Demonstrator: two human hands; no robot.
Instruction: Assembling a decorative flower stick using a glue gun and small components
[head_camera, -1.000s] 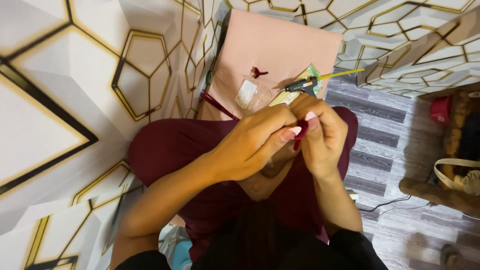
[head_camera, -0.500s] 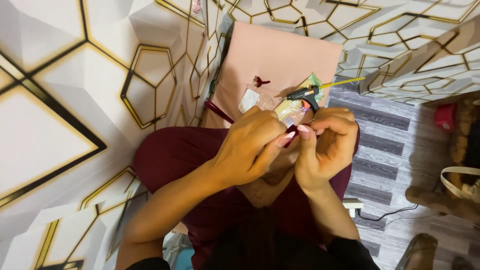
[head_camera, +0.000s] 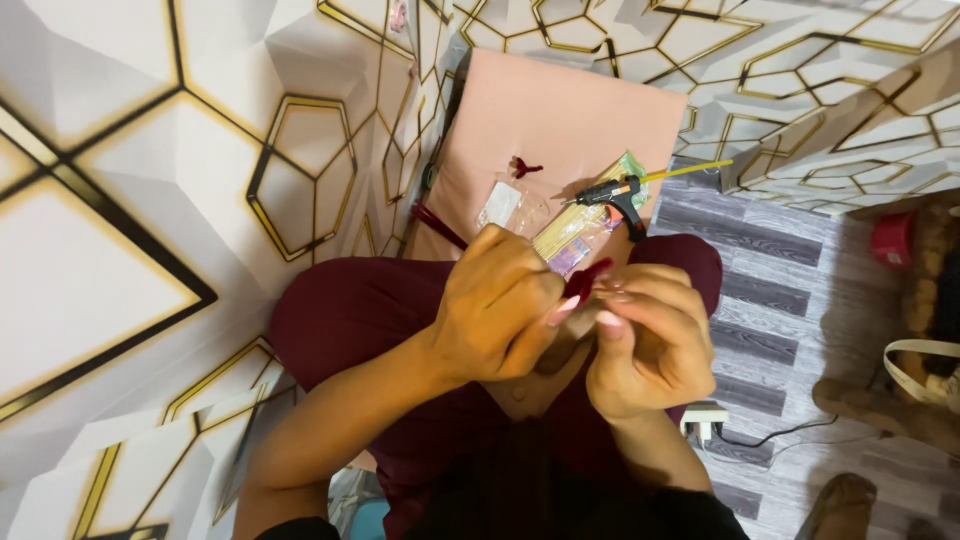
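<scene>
Over your lap, both hands meet at mid-frame. Your left hand and right hand are brought fingertip to fingertip, and a small dark red piece sits between them, pinched from both sides. Fingers of both hands are closed on it; only its upper end shows above the nails, so its full shape cannot be read. Judging by the grip, you hold it close and high so that the fingertips can work it finely, with wrists braced above the maroon cloth of your lap.

Beyond the hands lies a pink board, which serves as the surface. On it:
- a black glue gun with a yellow stick out the back, laid on its side at the right edge, near your right hand and probably parked for a quick reach;
- a bundle of thin pale sticks in clear wrap, just beside the gun;
- a small clear packet to the left of the sticks;
- another small dark red bit, set apart, further up the board.

Grey plank floor to the right; patterned white and gold panel to the left.
</scene>
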